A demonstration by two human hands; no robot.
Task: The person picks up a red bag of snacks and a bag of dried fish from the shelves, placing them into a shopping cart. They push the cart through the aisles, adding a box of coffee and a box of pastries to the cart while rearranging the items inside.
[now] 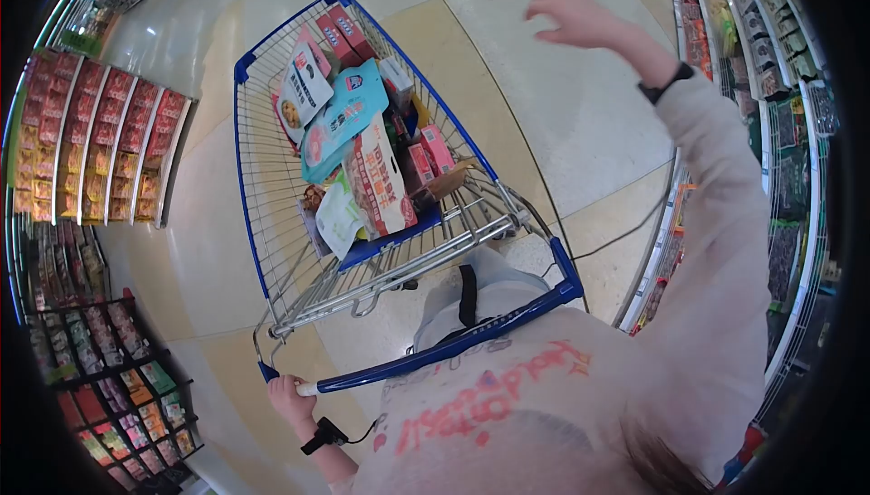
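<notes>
Blue-and-silver metal, the shopping cart (243,160) was filled with packages (349,123) left of centre. Its handle (453,347) was gripped by the left hand (292,397), fingers curled, at lower left. The right hand (580,25) was held away, upper right, fingers loosely bent.

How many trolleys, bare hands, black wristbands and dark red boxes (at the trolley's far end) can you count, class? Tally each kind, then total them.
Trolley: 1
Hands: 2
Black wristbands: 2
Dark red boxes: 2
Total: 7
</notes>
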